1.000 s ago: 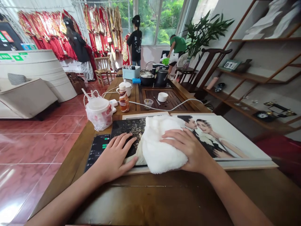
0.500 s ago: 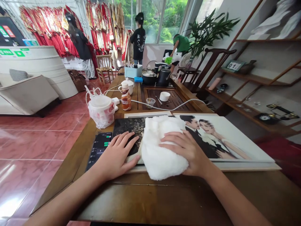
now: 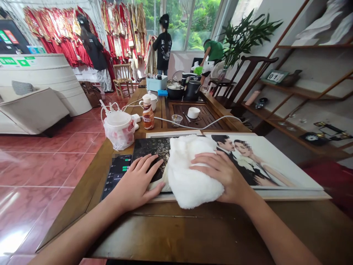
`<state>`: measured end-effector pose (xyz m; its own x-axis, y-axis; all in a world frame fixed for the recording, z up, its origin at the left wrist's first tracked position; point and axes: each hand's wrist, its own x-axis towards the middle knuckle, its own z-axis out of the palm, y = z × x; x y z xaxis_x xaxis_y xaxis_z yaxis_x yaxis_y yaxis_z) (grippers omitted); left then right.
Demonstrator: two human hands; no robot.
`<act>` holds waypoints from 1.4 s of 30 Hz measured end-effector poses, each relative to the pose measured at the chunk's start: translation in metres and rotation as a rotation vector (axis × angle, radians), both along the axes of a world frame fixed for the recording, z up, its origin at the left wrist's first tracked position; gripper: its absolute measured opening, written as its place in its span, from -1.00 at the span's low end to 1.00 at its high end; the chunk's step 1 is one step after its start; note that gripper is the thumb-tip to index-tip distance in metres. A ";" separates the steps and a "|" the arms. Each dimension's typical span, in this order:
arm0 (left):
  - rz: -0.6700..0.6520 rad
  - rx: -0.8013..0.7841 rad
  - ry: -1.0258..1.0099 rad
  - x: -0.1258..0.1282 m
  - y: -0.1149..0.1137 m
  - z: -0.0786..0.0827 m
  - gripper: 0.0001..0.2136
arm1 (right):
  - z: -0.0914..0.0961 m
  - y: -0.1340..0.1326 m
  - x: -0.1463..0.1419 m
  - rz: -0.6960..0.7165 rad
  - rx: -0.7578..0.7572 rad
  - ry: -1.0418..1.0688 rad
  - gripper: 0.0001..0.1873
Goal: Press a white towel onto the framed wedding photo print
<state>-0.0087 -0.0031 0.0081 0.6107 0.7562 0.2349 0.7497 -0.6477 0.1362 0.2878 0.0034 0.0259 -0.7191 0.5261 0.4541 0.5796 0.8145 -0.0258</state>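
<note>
- Nearest: wooden table [image 3: 171, 235], its front edge bare and glossy, both forearms reaching in over it.
- Left hand [image 3: 140, 176]: palm down, fingers spread wide, grasping nothing; it rests on a dark speckled panel [image 3: 146, 147].
- Dark-screened device [image 3: 116, 175] just beside that hand, at the panel's left edge, partly covered by the wrist.
- Right hand [image 3: 220, 176]: holding a thick white cloth [image 3: 187, 180], fingers curved over its top; thumb hidden.
- Cloth sits bunched between the hands, over the right part of the dark panel, one corner drooping past the near edge.
- Couple's photo panel [image 3: 286, 158] on the right, partly behind the right hand; cannot tell whether it and the dark one are a single piece.
- Beyond, left: bagged white tub [image 3: 118, 129], then brown-orange bottle [image 3: 148, 116].
- Slatted tray [image 3: 215, 117] with white bowl [image 3: 193, 112]; clear cup [image 3: 177, 119] nearby.
- Farther: black kettle [image 3: 192, 90], pale blue box [image 3: 156, 84].
- Far back: three people, one bending in green shirt [image 3: 216, 50]; red and gold garments [image 3: 55, 36] hanging on the left.
</note>
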 end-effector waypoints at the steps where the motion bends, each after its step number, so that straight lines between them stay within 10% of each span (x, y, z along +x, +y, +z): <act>1: -0.001 0.000 -0.001 0.000 0.000 0.000 -0.48 | 0.000 0.000 0.001 -0.018 0.000 -0.009 -0.49; 42: 0.000 0.036 0.029 0.000 -0.003 -0.005 -0.50 | -0.001 -0.001 -0.001 0.034 0.018 -0.002 -0.51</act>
<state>-0.0087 -0.0065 0.0028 0.6181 0.7475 0.2435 0.7527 -0.6520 0.0910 0.2871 0.0028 0.0249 -0.7372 0.4934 0.4616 0.5517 0.8340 -0.0103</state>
